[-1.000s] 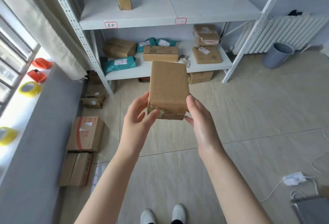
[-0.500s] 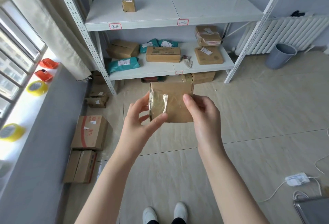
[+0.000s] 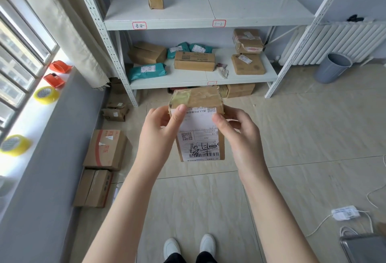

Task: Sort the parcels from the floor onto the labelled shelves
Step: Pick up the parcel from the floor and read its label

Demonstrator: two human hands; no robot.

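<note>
While both hands hold it up at the centre of the frame, the brown parcel (image 3: 197, 124) faces the camera with its white shipping label (image 3: 199, 137), taped top edge tipped away toward the shelving. The left hand (image 3: 158, 135) pinches the upper left corner, thumb pressed on the label's edge, and the right hand (image 3: 240, 137) clamps the right side, thumb lying across the label's upper right. Handwriting is scrawled over the barcode (upside down from here, so I cannot read it). Two red-bordered tags sit on the upper shelf edge: the left tag (image 3: 139, 25) and the right tag (image 3: 219, 23). A third tag on the lower shelf (image 3: 188, 79) is mostly hidden behind the parcel. My worry is a misread: thumbs covering print and an inverted scrawl could send the parcel to the wrong section. The grip is only on the upper part, so the lower end could swing and slip onto the tiled floor (image 3: 302, 137).
</note>
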